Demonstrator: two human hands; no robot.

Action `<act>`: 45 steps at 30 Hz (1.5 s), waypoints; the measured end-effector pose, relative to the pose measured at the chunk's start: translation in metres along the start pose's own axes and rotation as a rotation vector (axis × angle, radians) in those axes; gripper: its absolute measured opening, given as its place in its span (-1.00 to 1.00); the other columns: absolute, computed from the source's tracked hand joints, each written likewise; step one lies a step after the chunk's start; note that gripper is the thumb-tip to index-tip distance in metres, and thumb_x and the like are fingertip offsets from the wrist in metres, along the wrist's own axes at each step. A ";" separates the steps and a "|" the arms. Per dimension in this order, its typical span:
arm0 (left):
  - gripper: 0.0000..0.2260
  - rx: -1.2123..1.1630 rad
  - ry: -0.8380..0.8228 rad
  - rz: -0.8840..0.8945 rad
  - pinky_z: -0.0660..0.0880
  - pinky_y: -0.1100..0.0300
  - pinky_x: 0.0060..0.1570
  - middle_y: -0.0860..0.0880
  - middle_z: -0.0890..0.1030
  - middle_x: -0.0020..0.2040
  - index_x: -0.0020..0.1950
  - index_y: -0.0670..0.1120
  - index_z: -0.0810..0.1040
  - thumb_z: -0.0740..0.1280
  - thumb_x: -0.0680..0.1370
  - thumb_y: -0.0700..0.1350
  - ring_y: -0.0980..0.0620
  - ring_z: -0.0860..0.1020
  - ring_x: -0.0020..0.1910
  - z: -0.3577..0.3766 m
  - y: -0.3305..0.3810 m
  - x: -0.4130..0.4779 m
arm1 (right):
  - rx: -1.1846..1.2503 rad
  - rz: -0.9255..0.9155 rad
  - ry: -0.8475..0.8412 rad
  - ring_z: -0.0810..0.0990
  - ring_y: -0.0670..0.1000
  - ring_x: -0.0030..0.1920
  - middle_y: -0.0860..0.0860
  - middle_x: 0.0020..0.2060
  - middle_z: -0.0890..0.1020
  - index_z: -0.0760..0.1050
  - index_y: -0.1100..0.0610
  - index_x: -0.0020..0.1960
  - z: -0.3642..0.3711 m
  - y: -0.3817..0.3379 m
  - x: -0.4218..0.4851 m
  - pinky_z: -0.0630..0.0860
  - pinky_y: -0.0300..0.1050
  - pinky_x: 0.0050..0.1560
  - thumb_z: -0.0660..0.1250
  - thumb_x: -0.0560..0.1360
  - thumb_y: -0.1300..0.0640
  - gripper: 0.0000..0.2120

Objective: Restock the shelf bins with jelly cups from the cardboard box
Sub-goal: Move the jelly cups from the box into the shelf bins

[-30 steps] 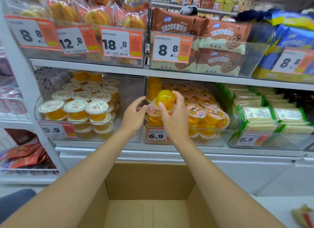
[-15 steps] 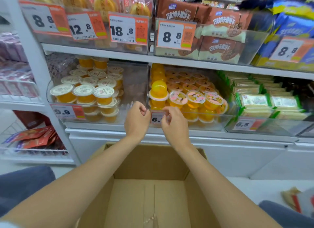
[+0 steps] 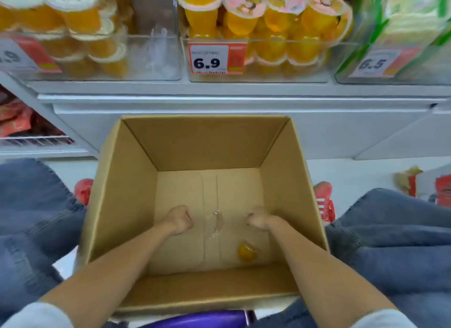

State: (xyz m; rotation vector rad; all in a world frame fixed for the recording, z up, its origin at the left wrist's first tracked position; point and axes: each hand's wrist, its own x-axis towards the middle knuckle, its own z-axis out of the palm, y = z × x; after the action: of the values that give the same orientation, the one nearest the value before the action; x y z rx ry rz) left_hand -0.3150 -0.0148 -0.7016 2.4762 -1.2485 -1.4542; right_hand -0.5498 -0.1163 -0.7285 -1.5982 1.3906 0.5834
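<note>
One jelly cup [image 3: 247,252] just behind right hand [image 3: 259,220] in cardboard box [image 3: 207,144]; left hand [image 3: 179,220] apart; both curled, empty

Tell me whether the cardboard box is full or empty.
Almost empty: a single jelly cup lies on the box floor, bare cardboard elsewhere.
</note>
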 end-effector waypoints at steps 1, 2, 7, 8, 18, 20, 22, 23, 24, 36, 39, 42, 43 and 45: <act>-0.88 -0.009 -0.029 -0.030 0.35 0.28 -0.35 0.00 0.56 -0.17 -0.22 -0.04 0.51 0.30 0.46 -0.24 0.03 0.51 -0.15 0.012 -0.011 0.003 | -0.030 0.066 -0.076 0.53 0.11 0.15 0.10 0.19 0.56 0.52 0.18 0.22 0.009 0.012 0.005 0.48 -0.10 0.11 0.25 0.50 0.10 -0.67; -0.87 -0.018 -0.056 -0.067 0.35 0.28 -0.34 -0.01 0.56 -0.18 -0.24 -0.04 0.50 0.30 0.46 -0.25 0.01 0.51 -0.15 0.022 -0.020 0.005 | -0.079 0.121 -0.144 0.52 0.11 0.17 0.09 0.23 0.53 0.48 0.15 0.28 0.017 0.019 0.010 0.49 -0.06 0.14 0.29 0.44 0.02 -0.56; -0.85 -0.071 -0.100 -0.186 0.44 0.25 -0.19 -0.05 0.56 -0.17 -0.28 0.00 0.47 0.32 0.45 -0.23 -0.08 0.56 -0.13 0.056 -0.055 0.022 | -0.255 0.150 -0.390 0.36 0.15 0.39 0.04 0.48 0.27 0.20 -0.05 0.51 0.086 0.058 0.081 0.40 0.00 0.35 0.47 0.18 -0.02 -0.06; -0.86 -0.078 -0.100 -0.199 0.47 0.22 -0.17 -0.06 0.57 -0.16 -0.26 -0.01 0.49 0.33 0.44 -0.23 -0.09 0.56 -0.14 0.058 -0.058 0.024 | -0.272 0.137 -0.373 0.34 0.14 0.41 0.04 0.49 0.25 0.19 -0.06 0.52 0.096 0.060 0.083 0.41 -0.12 0.32 0.49 0.18 -0.01 -0.05; -0.88 -0.261 -0.133 -0.270 0.47 0.28 -0.34 -0.13 0.56 -0.02 -0.04 -0.09 0.51 0.22 0.56 -0.27 0.03 0.54 -0.31 0.040 -0.035 0.025 | -0.030 0.164 -0.138 0.59 0.07 0.09 0.07 0.14 0.58 0.48 0.16 0.24 0.066 0.034 0.047 0.54 -0.10 0.13 0.58 0.27 -0.09 -0.35; -0.80 -0.440 -0.187 -0.304 0.55 0.22 -0.16 -0.16 0.53 0.17 0.21 -0.13 0.48 0.17 0.62 -0.22 0.01 0.58 -0.19 0.033 -0.017 0.018 | 0.144 0.123 -0.112 0.62 -0.04 -0.12 0.06 -0.03 0.64 0.54 0.19 0.12 0.044 0.016 0.034 0.60 -0.17 -0.03 0.50 0.37 -0.12 -0.51; -0.67 -0.592 -0.243 -0.284 0.55 0.11 0.07 -0.17 0.45 0.34 0.42 -0.14 0.36 0.15 0.66 -0.11 -0.07 0.57 0.02 0.022 0.005 0.010 | 0.260 0.052 -0.077 0.58 -0.12 -0.20 0.04 -0.02 0.63 0.50 0.21 0.22 0.023 -0.010 0.026 0.52 -0.35 -0.31 0.32 0.55 -0.05 -0.62; -0.62 -0.668 -0.275 -0.263 0.53 0.10 0.13 -0.17 0.42 0.38 0.46 -0.15 0.31 0.15 0.67 -0.05 -0.08 0.55 0.09 0.013 0.017 0.005 | 0.319 0.000 -0.010 0.60 -0.08 -0.08 0.06 0.13 0.59 0.42 0.18 0.34 0.011 -0.026 0.021 0.47 -0.37 -0.33 0.28 0.58 -0.03 -0.58; -0.59 -0.764 -0.302 -0.242 0.51 0.09 0.17 -0.17 0.42 0.39 0.46 -0.17 0.30 0.15 0.66 -0.01 -0.09 0.54 0.13 0.003 0.031 0.002 | 0.355 -0.066 0.061 0.59 0.00 0.07 0.08 0.26 0.52 0.35 0.16 0.41 -0.002 -0.045 0.014 0.45 -0.34 -0.28 0.26 0.59 -0.03 -0.54; -0.74 -0.801 0.562 0.610 0.50 0.13 0.08 -0.03 0.55 0.23 0.30 -0.04 0.51 0.20 0.63 -0.15 -0.05 0.57 0.12 -0.191 0.156 -0.093 | 0.221 -0.818 1.228 0.43 0.08 0.26 0.06 0.26 0.50 0.35 0.11 0.37 -0.158 -0.199 -0.152 0.27 -0.09 0.28 0.30 0.55 -0.03 -0.55; -0.68 -0.493 0.942 0.721 0.44 0.11 0.16 0.02 0.49 0.21 0.32 0.02 0.46 0.23 0.57 -0.17 0.02 0.50 0.13 -0.226 0.180 -0.108 | 0.355 -0.880 1.467 0.43 0.05 0.26 0.05 0.27 0.49 0.34 0.12 0.38 -0.196 -0.224 -0.183 0.22 -0.19 0.27 0.27 0.57 0.00 -0.58; -0.58 -0.254 1.067 0.787 0.35 0.02 0.32 -0.01 0.42 0.37 0.42 0.01 0.37 0.26 0.56 -0.16 -0.04 0.39 0.31 -0.245 0.197 -0.105 | 0.407 -0.863 1.477 0.44 0.05 0.28 0.05 0.29 0.49 0.32 0.14 0.41 -0.228 -0.240 -0.183 0.37 0.00 0.31 0.26 0.58 0.04 -0.57; -0.57 -0.204 1.071 0.758 0.33 -0.01 0.34 -0.01 0.39 0.41 0.44 0.01 0.35 0.26 0.57 -0.14 -0.06 0.35 0.36 -0.248 0.201 -0.103 | 0.366 -0.840 1.437 0.43 0.06 0.30 0.05 0.31 0.48 0.30 0.12 0.43 -0.234 -0.242 -0.176 0.38 0.02 0.32 0.24 0.59 0.04 -0.56; -0.55 -0.191 1.060 0.707 0.31 -0.04 0.34 0.00 0.37 0.43 0.46 0.02 0.31 0.27 0.57 -0.13 -0.07 0.33 0.38 -0.248 0.209 -0.098 | 0.184 -0.774 1.398 0.40 0.08 0.36 0.06 0.36 0.45 0.25 0.08 0.49 -0.242 -0.242 -0.160 0.33 0.07 0.36 0.16 0.63 0.02 -0.55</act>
State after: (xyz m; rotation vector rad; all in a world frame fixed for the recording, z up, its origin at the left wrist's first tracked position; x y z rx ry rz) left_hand -0.2872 -0.1844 -0.4098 1.8259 -1.3392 -0.0367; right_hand -0.4114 -0.2523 -0.4046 -2.2349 1.3931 -1.3189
